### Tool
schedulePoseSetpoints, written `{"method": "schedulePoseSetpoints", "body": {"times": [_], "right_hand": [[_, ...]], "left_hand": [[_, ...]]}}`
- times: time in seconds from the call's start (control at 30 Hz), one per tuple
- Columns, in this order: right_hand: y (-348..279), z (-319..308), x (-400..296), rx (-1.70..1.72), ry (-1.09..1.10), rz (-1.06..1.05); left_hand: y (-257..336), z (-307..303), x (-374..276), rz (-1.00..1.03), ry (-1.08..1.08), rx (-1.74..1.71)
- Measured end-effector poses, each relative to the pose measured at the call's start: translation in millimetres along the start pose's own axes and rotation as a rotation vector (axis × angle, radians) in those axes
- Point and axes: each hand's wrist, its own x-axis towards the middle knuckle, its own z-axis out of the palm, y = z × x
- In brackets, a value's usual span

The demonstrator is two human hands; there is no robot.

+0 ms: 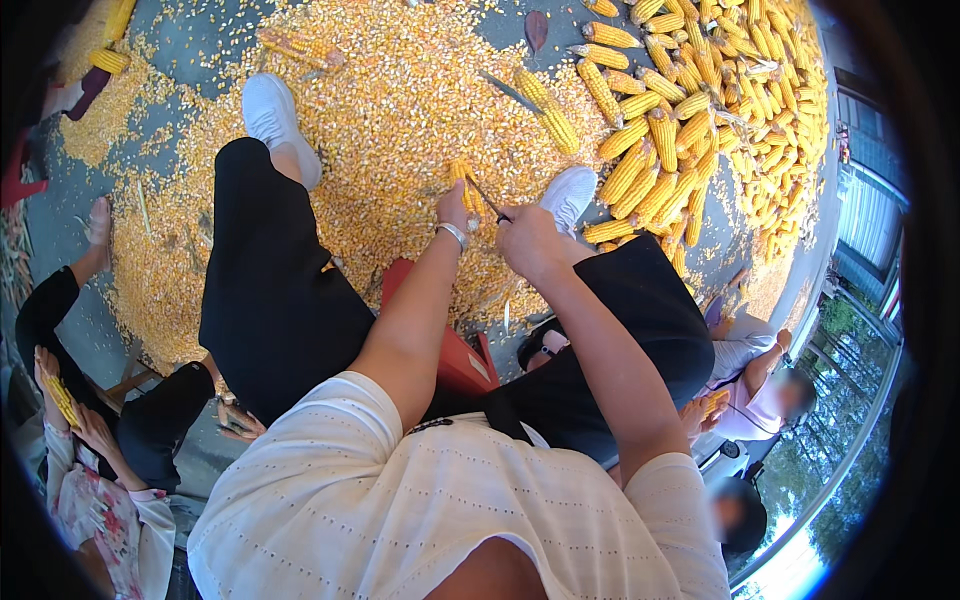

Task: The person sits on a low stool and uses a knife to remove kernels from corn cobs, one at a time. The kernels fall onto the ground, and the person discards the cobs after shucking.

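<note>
My left hand point(452, 206) holds an ear of corn point(470, 193) upright over the loose kernels, between my two shoes. My right hand point(527, 238) is closed around the handle of a thin metal tool point(487, 201), whose exact kind I cannot tell. The tool's shaft slants up and left, and its tip meets the ear. Below and around both hands spreads a thick layer of loose corn kernels point(390, 112). Two more ears point(551, 112) lie on the kernels beyond my hands, next to a dark, narrow strip point(511, 91).
A large heap of corn ears point(697, 135) fills the upper right. A red plastic stool or container point(457, 360) is between my legs. At the left, a person holds an ear point(58, 399); other people sit at the lower right. A husk-like piece point(300, 46) lies at the top.
</note>
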Motion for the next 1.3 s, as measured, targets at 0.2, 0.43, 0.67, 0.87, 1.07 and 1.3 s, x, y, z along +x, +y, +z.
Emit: {"method": "schedulePoseSetpoints", "body": {"times": [0.2, 0.43, 0.67, 0.87, 1.07, 1.3], "right_hand": [[39.8, 27.9, 24.0, 0.17, 0.078, 0.001], [25.2, 74.3, 15.6, 0.029, 0.216, 0.057], [38.3, 11.7, -21.5, 1.238, -0.004, 0.461], [54.0, 19.8, -94.7, 0.489, 0.298, 0.037], [36.9, 16.2, -145.0, 0.319, 0.249, -0.044], [44.0, 21.9, -154.1, 0.243, 0.303, -0.149]], "left_hand": [[9.5, 4.1, -3.8, -0.08, -0.029, -0.035], [10.6, -5.5, 6.1, 0.1, 0.025, 0.129], [30.8, 4.3, -30.4, -0.139, -0.18, -0.135], [51.6, 13.6, -34.8, -0.429, -0.289, -0.437], [44.6, 20.6, -30.2, -0.33, -0.236, -0.396], [53.2, 33.5, -28.5, -0.442, -0.195, -0.439]]}}
